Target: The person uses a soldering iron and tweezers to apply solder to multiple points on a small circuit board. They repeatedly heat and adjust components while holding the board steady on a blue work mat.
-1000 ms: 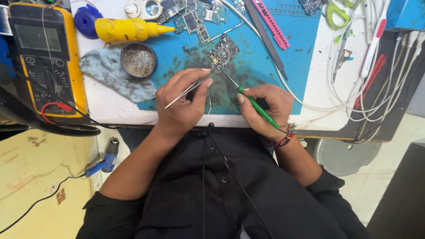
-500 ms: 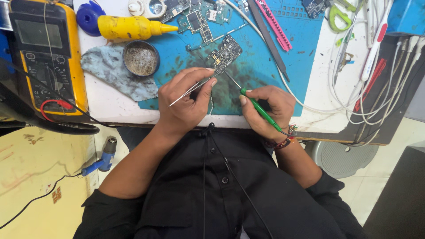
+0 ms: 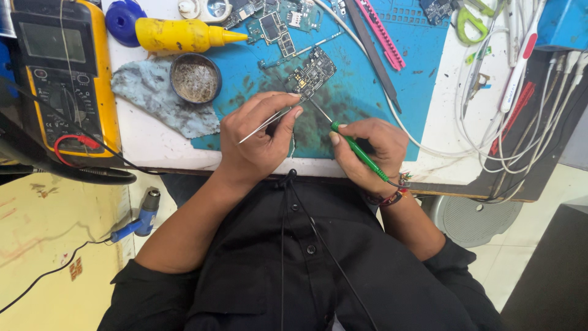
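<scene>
A small dark circuit board (image 3: pixel 313 70) lies on the blue work mat (image 3: pixel 367 92). My left hand (image 3: pixel 257 141) pinches metal tweezers (image 3: pixel 266 122), their tips reaching the board's near edge. My right hand (image 3: pixel 367 153) grips a green-handled soldering iron (image 3: pixel 355 150) like a pen; its thin metal tip points up-left at the same edge of the board. Both hands rest on the mat close to the table's front edge.
A yellow multimeter (image 3: pixel 61 79) with red and black leads sits at far left. A round tin (image 3: pixel 195 78) rests on a grey cloth (image 3: pixel 153 98), beside a yellow squeeze bottle (image 3: pixel 184 35). More boards (image 3: pixel 275 21), a pink tool (image 3: pixel 383 34) and white cables (image 3: pixel 508 122) lie around.
Both hands stay on the board with only slight shifts; the view has drifted a little. Tweezers and iron remain at the board's near edge.
</scene>
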